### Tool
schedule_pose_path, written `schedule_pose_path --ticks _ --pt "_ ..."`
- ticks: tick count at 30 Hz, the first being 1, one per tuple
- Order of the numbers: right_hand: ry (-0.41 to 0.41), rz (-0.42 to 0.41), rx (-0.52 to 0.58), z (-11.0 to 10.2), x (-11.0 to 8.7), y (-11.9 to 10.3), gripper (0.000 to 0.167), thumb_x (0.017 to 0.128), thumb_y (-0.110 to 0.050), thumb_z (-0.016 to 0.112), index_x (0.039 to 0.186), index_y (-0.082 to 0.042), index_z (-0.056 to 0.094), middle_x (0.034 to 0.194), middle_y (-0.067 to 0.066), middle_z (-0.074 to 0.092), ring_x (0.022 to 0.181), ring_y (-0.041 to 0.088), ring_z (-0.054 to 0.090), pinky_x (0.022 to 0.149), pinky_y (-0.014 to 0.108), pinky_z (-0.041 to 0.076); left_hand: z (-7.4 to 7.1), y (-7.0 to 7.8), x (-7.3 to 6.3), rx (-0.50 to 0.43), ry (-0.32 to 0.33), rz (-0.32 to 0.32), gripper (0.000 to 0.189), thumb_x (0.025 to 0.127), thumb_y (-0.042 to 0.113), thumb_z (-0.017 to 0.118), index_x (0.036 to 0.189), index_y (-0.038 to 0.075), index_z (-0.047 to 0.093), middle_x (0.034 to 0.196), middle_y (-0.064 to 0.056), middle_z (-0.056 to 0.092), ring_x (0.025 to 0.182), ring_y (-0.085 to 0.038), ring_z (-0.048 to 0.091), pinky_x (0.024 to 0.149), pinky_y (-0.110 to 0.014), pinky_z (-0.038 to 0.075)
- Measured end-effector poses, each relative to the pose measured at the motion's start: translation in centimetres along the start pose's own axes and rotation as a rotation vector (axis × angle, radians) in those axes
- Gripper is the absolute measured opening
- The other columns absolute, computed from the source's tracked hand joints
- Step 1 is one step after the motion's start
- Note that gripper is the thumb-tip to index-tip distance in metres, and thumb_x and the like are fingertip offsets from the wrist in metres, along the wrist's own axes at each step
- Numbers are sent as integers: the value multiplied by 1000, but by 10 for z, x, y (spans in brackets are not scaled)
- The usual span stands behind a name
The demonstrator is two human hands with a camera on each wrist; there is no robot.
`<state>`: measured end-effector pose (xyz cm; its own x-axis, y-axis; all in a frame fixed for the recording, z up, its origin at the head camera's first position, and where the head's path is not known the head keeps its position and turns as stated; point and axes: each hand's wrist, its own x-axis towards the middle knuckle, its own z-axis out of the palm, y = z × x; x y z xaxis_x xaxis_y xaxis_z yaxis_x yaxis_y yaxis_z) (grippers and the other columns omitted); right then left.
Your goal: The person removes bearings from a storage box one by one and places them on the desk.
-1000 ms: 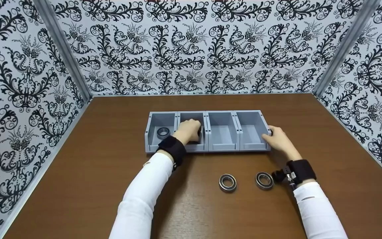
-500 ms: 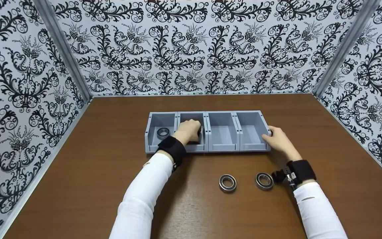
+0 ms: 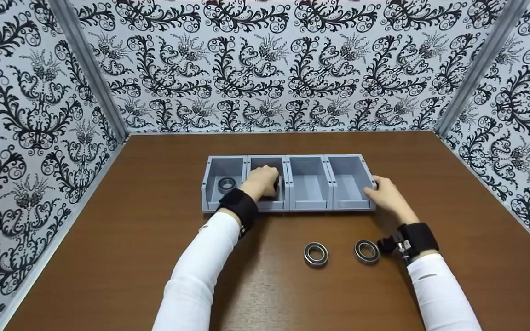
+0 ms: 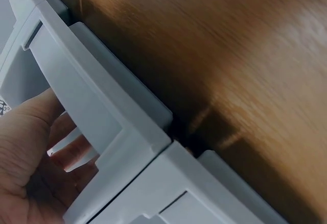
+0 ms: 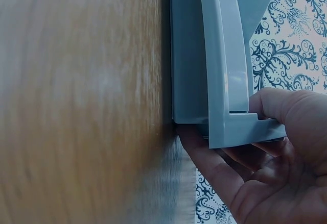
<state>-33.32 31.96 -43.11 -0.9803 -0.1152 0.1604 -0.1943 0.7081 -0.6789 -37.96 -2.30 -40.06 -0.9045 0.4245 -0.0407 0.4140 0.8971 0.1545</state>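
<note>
A row of joined grey storage bins (image 3: 308,204) stands on the table. My left hand (image 3: 261,180) reaches down into the second bin from the left, fingers bent. In the left wrist view, that hand (image 4: 30,168) is partly covered by the bin's front lip, and I cannot tell what the fingertips hold. With thumb inside and fingers outside, my right hand (image 3: 387,195) grips the side wall of the rightmost bin (image 5: 230,81). One ball bearing (image 3: 227,185) lies in the leftmost bin. Two more, a bearing (image 3: 315,254) and another bearing (image 3: 366,251), lie flat in front of the row.
The brown wooden table (image 3: 131,239) is closed in by patterned walls (image 3: 265,59) at the back and both sides. Each wrist wears a black strap, and the right wrist's camera (image 3: 387,244) sits close beside the nearer bearing.
</note>
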Motion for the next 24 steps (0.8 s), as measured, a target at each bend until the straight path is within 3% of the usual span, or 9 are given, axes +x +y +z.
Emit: schedule_pose_path --ticks 7,15,24 --pt "-3 2 9 0 0 -1 39 95 -1 58 128 20 59 110 31 69 88 25 65 76 30 50 -4 -1 -3 -11 1 5 11 85 7 79 89 3 69 107 -18 74 97 -35 70 86 -49 57" --pt "15 -16 16 0 0 -1 37 92 -1 57 123 19 62 103 26 70 80 18 62 71 26 49 -3 -6 -1 -23 57 49 9 80 6 77 87 4 72 99 -14 75 90 -33 71 83 -50 57" --pt "8 -13 27 0 -1 -1 37 93 0 58 124 19 61 103 28 70 80 18 62 70 26 50 -11 -3 -5 -17 57 33 16 81 8 81 96 3 78 106 -16 76 96 -34 71 86 -50 57"
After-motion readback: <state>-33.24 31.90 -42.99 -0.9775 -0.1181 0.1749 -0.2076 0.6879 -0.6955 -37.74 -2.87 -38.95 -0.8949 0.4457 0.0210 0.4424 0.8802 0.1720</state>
